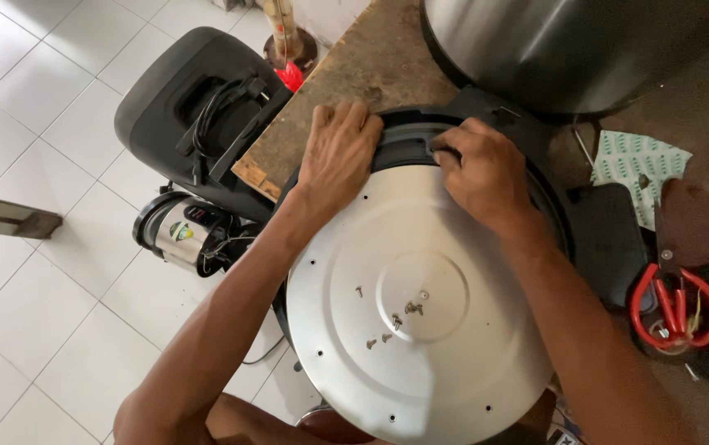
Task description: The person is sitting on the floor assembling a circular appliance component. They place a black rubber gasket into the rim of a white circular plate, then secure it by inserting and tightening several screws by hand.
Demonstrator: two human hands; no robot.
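Metal plate: a round, shiny metal plate [420, 321] lay flat in the lower middle of the view, seated in a dark round housing [486, 115] that rested on the worn wooden table [371, 66].
Screws: several small loose screws [391, 321] lay scattered on the plate's raised centre disc.
Left hand: the left hand [339, 152] lay palm down at the plate's far-left edge, fingers close together and curled over the dark rim; it pressed there rather than closing around anything.
Right hand: the right hand [482, 169] rested on the plate's far edge, just right of the left one, fingers bent inward and tips pinching or pressing at a dark part of the rim; what sat between the fingertips could not be made out.
Arms: both forearms reached forward from the bottom of the view, crossing over the plate's left and right sides, so the plate lay between them and under the wrists.
Table things: red-handled scissors [674, 305] lay well to the right; a big steel pot [568, 49] stood just beyond the housing.
Floor: on the white tile floor [33, 124] to the left stood a black case [189, 107] and a small steel-and-black appliance [177, 235].
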